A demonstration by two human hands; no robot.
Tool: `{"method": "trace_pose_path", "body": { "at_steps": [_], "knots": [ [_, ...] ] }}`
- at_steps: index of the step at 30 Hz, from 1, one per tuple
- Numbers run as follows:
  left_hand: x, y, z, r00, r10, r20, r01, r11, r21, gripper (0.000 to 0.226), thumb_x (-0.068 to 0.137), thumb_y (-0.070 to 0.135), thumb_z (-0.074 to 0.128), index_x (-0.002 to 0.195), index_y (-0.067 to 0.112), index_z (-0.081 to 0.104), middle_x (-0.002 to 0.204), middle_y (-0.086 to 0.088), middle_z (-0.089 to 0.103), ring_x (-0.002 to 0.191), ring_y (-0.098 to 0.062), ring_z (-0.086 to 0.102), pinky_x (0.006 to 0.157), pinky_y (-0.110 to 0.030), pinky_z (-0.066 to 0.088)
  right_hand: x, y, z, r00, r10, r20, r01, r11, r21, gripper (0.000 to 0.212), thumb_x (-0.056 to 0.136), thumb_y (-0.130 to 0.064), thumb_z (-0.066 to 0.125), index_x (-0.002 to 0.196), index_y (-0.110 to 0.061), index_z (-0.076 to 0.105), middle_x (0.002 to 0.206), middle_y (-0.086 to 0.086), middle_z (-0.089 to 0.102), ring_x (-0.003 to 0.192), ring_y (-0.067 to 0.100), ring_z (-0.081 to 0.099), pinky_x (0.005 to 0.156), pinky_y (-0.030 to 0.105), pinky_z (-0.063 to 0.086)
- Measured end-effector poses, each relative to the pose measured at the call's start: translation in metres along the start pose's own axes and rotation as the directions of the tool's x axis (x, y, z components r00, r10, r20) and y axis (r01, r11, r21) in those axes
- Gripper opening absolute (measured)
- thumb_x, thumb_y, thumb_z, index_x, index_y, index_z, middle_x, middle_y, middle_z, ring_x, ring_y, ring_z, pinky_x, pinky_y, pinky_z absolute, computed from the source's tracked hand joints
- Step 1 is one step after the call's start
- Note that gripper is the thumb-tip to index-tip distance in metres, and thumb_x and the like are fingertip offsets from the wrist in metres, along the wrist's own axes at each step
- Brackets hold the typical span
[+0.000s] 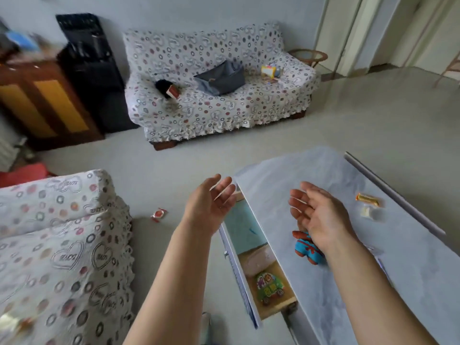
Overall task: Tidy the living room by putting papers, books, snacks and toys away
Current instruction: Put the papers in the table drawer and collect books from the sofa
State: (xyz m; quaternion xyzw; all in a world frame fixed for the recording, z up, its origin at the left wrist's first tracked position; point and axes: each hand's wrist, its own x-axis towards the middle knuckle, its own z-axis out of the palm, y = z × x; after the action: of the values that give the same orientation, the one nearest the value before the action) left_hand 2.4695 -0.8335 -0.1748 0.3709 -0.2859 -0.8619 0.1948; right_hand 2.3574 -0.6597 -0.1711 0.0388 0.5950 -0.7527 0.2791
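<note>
Both hands empty, fingers spread wide: left hand (pixel 211 202), right hand (pixel 316 215). Small blue-and-red stuffed fabric toy (pixel 307 249) lies on pale marbled surface (pixel 348 282), directly beneath right fingers. Judged light, soft, squashable; pinch round body.

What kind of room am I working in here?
Most likely a home living room: a sofa under a patterned cover, a low table with an open drawer, and a wooden cabinet by the wall.
</note>
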Motion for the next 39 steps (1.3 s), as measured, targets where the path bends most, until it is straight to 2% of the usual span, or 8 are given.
{"method": "trace_pose_path", "body": {
  "at_steps": [7,11,13,17,24,28,33,39],
  "knots": [
    [-0.073,0.034,-0.084,0.961,0.176,-0.216,-0.209,0.968,-0.142,0.008,0.097,0.014,0.051,0.094,0.013,0.059,0.087,-0.005,0.066,0.074,-0.018,0.061,0.074,-0.033,0.051,-0.038,0.032,0.072,0.957,0.09,0.277,-0.067,0.993,-0.092,0.019,0.097,-0.01,0.044,0.095,-0.016,0.062,0.085,0.008,0.069,0.071,0.02,0.064,0.066,0.029,0.048],
    [-0.114,0.047,-0.137,0.914,0.233,-0.332,-0.308,0.932,-0.194,0.007,0.095,0.015,0.055,0.1,0.013,0.059,0.086,-0.004,0.069,0.068,-0.015,0.065,0.061,-0.029,0.056,-0.072,0.055,0.121,0.894,0.139,0.426,-0.077,0.984,-0.16,0.02,0.097,-0.01,0.044,0.094,-0.017,0.062,0.087,0.008,0.069,0.069,0.019,0.064,0.065,0.03,0.047],
    [-0.139,0.05,-0.161,0.896,0.249,-0.368,-0.345,0.912,-0.222,0.006,0.094,0.016,0.056,0.094,0.012,0.06,0.085,-0.002,0.069,0.065,-0.013,0.065,0.056,-0.027,0.057,-0.096,0.066,0.144,0.856,0.168,0.489,-0.078,0.977,-0.198,0.02,0.098,-0.011,0.043,0.092,-0.017,0.061,0.087,0.007,0.068,0.072,0.019,0.063,0.066,0.029,0.046],
    [-0.194,0.049,-0.202,0.845,0.277,-0.457,-0.424,0.868,-0.258,0.011,0.095,0.016,0.054,0.088,0.012,0.062,0.086,-0.003,0.068,0.076,-0.015,0.063,0.077,-0.032,0.051,-0.148,0.094,0.176,0.77,0.234,0.593,-0.093,0.961,-0.259,0.021,0.098,-0.012,0.042,0.091,-0.018,0.061,0.086,0.006,0.067,0.072,0.018,0.063,0.066,0.028,0.046],
    [-0.305,0.022,-0.282,0.736,0.297,-0.608,-0.557,0.777,-0.294,0.016,0.099,0.017,0.048,0.105,0.008,0.061,0.091,-0.008,0.07,0.076,-0.02,0.064,0.075,-0.034,0.052,-0.245,0.154,0.197,0.628,0.355,0.692,-0.126,0.924,-0.36,0.02,0.097,-0.01,0.043,0.093,-0.018,0.061,0.068,-0.001,0.072,0.057,0.012,0.068,0.064,0.029,0.049],
    [-0.371,-0.003,-0.323,0.676,0.311,-0.668,-0.624,0.725,-0.293,0.017,0.098,0.019,0.05,0.1,0.008,0.063,0.088,-0.008,0.072,0.078,-0.021,0.065,0.072,-0.035,0.055,-0.313,0.183,0.2,0.526,0.417,0.742,-0.116,0.899,-0.423,0.021,0.098,-0.009,0.042,0.094,-0.017,0.061,0.066,-0.001,0.072,0.056,0.012,0.067,0.064,0.03,0.05],
    [-0.438,-0.032,-0.365,0.615,0.307,-0.726,-0.671,0.688,-0.277,0.017,0.098,0.019,0.05,0.094,0.012,0.065,0.081,-0.003,0.071,0.079,-0.019,0.064,0.077,-0.034,0.051,-0.386,0.216,0.2,0.423,0.461,0.78,-0.101,0.88,-0.464,0.02,0.098,-0.009,0.042,0.098,-0.014,0.061,0.07,0.003,0.072,0.058,0.014,0.068,0.063,0.031,0.05],
    [-0.495,-0.06,-0.41,0.538,0.242,-0.807,-0.73,0.612,-0.304,0.016,0.099,0.02,0.049,0.093,0.014,0.062,0.082,-0.002,0.07,0.076,-0.017,0.062,0.073,-0.032,0.05,-0.455,0.265,0.203,0.286,0.567,0.773,-0.059,0.815,-0.576,0.021,0.099,-0.01,0.042,0.109,-0.01,0.061,0.087,0.01,0.07,0.074,0.022,0.066,0.076,0.037,0.051]
  ]
}}
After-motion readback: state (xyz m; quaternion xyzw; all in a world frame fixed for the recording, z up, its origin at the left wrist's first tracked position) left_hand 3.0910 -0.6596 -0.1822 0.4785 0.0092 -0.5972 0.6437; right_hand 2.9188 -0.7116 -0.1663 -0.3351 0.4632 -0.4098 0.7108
